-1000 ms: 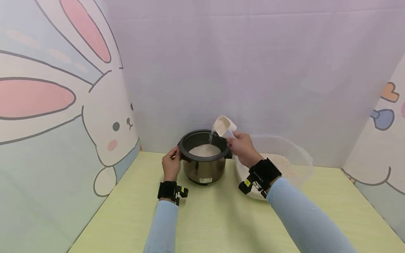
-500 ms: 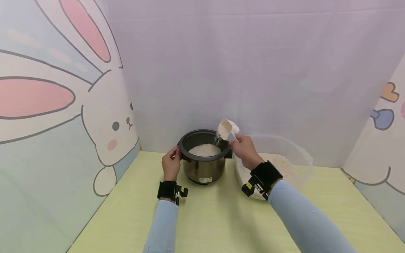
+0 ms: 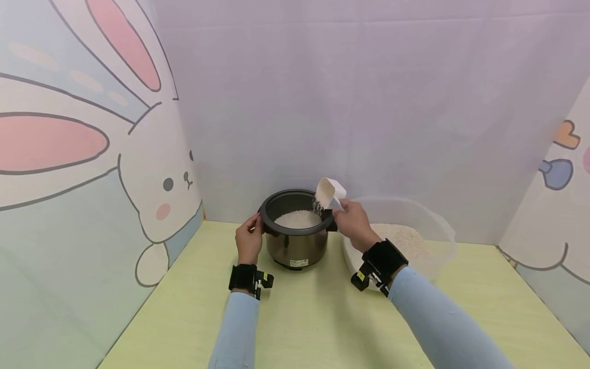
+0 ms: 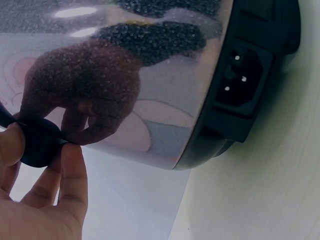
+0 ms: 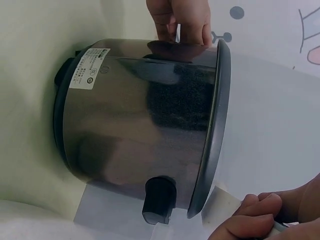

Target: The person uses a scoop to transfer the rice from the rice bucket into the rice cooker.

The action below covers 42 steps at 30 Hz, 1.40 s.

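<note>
An open rice cooker (image 3: 297,248) with a shiny dark metal body stands on the table, white rice (image 3: 298,219) lying in its pot. My left hand (image 3: 249,240) pinches the black side handle (image 4: 42,145) between thumb and fingers. Over the right part of the rim, my right hand (image 3: 354,220) holds a white rice scoop (image 3: 333,188) by its handle. The scoop is tipped toward the pot, and grains fall from its lip inside the rim. The right wrist view shows the scoop (image 5: 220,206) close beside the cooker's rim, partly hidden by the fingers.
To the right of the cooker, partly behind the right forearm, sits a translucent plastic tub (image 3: 447,230) holding more rice (image 3: 405,238). The cooker's power socket (image 4: 240,80) has no cord in it. A pale curtain (image 3: 276,102) rises behind the table (image 3: 304,318).
The scoop first shifted a little right and down, then slightly back left and lower, with grains falling throughout. My left hand and the cooker have stayed in place.
</note>
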Available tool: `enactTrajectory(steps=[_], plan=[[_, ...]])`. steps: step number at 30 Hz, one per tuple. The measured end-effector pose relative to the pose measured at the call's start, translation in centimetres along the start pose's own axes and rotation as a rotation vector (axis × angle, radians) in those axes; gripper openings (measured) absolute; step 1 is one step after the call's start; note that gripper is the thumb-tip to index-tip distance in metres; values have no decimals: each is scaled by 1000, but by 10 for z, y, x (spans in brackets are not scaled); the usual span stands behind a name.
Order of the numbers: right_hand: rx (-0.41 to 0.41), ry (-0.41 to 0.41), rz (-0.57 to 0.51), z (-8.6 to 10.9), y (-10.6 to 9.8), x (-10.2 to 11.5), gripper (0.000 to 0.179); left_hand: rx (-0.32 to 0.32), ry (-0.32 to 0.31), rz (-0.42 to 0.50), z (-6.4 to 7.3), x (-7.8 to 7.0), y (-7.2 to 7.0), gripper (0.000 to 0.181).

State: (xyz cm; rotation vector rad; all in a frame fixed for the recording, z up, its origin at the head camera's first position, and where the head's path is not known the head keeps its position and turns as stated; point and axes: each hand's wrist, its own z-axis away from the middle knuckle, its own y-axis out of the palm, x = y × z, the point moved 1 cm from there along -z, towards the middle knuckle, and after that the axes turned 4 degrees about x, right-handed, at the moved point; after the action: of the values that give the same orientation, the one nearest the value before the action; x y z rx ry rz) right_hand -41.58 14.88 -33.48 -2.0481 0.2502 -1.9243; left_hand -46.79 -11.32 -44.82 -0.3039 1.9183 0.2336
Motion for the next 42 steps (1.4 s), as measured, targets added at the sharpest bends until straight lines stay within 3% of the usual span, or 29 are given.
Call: enactTrajectory(steps=[9,26,36,42], plan=[[36,-27,50,6,8,-1,53,8,8,6,-1,2,-1,24],[4,-127,188,8,23,14,50,2,32,-18,-1,1,-1,25],[52,-176,244,4,32,20,51,10,11,-7,0,-1,0,25],[72,-215,286,3,37,22,51,9,30,2,-1,1,1,26]])
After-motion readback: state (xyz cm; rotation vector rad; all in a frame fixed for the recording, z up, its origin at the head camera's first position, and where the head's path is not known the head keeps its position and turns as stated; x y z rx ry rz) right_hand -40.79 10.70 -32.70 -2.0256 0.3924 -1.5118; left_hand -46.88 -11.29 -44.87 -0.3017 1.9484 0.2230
